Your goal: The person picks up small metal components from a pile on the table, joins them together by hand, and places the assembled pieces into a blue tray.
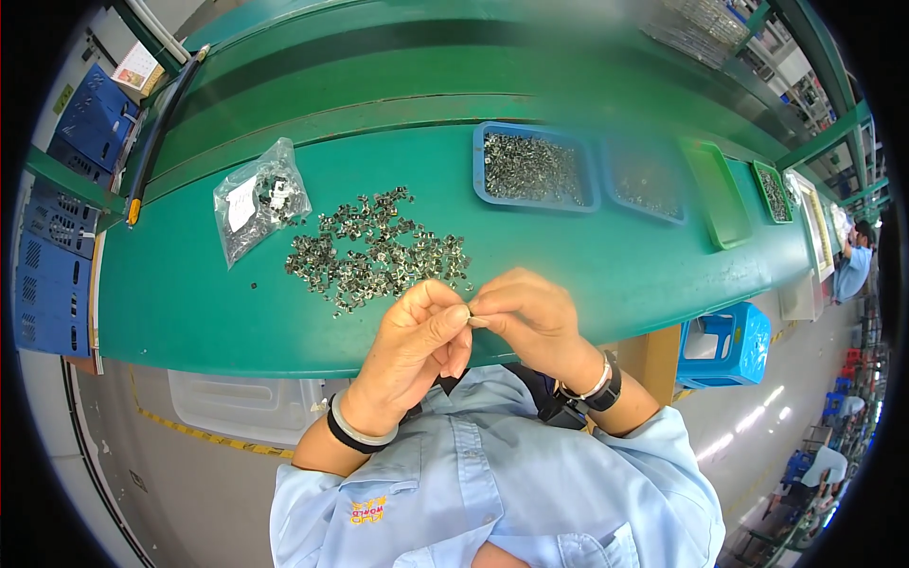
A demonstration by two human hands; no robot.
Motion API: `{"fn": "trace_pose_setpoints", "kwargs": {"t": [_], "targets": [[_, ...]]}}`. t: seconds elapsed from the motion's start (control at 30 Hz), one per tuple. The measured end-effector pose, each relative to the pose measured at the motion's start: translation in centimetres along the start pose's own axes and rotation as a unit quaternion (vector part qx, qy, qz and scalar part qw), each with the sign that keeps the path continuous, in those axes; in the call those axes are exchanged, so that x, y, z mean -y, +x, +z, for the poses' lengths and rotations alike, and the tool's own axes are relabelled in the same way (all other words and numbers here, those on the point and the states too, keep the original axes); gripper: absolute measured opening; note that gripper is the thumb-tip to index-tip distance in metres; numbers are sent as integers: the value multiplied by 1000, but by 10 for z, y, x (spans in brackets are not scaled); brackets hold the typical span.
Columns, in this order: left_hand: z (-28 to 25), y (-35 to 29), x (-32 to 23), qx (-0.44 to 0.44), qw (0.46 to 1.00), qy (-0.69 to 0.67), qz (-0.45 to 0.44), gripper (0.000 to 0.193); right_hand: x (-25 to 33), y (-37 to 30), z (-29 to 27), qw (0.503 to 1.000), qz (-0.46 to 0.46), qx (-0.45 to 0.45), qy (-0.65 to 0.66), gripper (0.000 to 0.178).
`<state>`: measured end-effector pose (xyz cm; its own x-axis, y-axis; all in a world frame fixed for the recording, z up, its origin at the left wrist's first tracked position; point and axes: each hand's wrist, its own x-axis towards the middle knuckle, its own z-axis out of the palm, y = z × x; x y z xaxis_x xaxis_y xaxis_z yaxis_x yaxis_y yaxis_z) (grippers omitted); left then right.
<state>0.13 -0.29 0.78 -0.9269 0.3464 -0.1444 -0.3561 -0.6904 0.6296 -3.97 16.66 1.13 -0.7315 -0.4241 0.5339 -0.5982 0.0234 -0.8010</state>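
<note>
My left hand (417,333) and my right hand (530,310) meet above the near edge of the green bench (208,322). Thumb and fingers of both hands pinch a tiny dark part (471,314), mostly hidden between the fingertips, so its exact kind does not show. Just beyond my left hand spreads a loose pile of small black and silver metal parts (369,251). A clear plastic bag (258,204) with more such parts and a white paper lies to the left of the pile.
A blue tray (481,180) full of small metal parts stands at the back. Right of it are a blurred blue tray (644,216), a green tray (724,204) and a small green tray of parts (775,194). Blue stools (727,346) stand below the bench's right side.
</note>
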Motion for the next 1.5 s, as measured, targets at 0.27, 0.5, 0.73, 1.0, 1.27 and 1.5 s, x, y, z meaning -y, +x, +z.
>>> {"fn": "trace_pose_setpoints", "kwargs": {"t": [0.27, 0.5, 0.73, 1.0, 1.27, 1.5], "targets": [[9, -2, -1, -30, 1000, -5, -3, 16, -4, -4, 3, 995, 62, -21, 80, 13], [7, -1, -2, -28, 1000, 5, -9, 17, -3, -6, 4, 983, 117, -34, 135, 10], [5, -1, -3, -39, 999, -9, -14, 17, -7, 13, -20, 997, 70, -40, 16, 10], [-16, -8, -3, -72, 996, -50, 6, 15, -40, 76, -68, 957, 113, -105, -246, 9], [-23, -8, -4, -49, 996, -78, -2, 13, -38, 46, -32, 938, 43, 175, -295, 13], [-18, -7, -4, -58, 997, -48, -5, 14, -37, 42, -29, 942, 29, 168, -288, 12]]}}
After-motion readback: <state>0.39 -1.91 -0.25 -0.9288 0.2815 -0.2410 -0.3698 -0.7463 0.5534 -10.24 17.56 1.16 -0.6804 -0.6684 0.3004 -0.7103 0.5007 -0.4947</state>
